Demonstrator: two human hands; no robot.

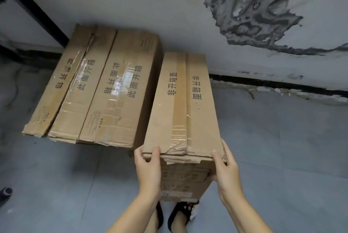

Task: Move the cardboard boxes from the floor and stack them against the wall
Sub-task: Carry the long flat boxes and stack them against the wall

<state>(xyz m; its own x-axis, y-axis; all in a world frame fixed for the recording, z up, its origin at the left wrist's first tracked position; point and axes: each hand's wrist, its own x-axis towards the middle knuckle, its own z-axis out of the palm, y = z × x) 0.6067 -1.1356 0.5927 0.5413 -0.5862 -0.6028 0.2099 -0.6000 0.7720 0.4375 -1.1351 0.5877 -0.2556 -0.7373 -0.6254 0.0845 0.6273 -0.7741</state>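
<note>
**Gripping a narrow cardboard box by its near end, close to the wall**

Holding the narrow box (183, 104) at its near end with both hands, one on each corner. Left hand (147, 166) curling around the near-left corner, thumb lying on the top face and the other fingers going down the left side. Right hand (227, 170) gripping the near-right corner in the same way, thumb on top at the edge, fingers wrapping the right side (only partly visible behind the box). Standing upright on its long narrow side, with the far end pointing toward the wall (169, 6) and stopping near its base; impossible to tell whether actually touching the wall or resting fully on the floor (282, 148). Showing brown tape along the top seam, torn and wrinkled near the hands, and black printed characters on both flaps.

Lying just beside it on the left: the stacked boxes (98, 85), wider and flatter, side by side, far ends reaching the wall, tops taped with clear tape and printed with black characters. Peeling badly on the wall above, a large dark patch (254, 12) where the paint is missing. Peeking out under the near end of the held box, two feet in dark sandals (180, 214).
</note>
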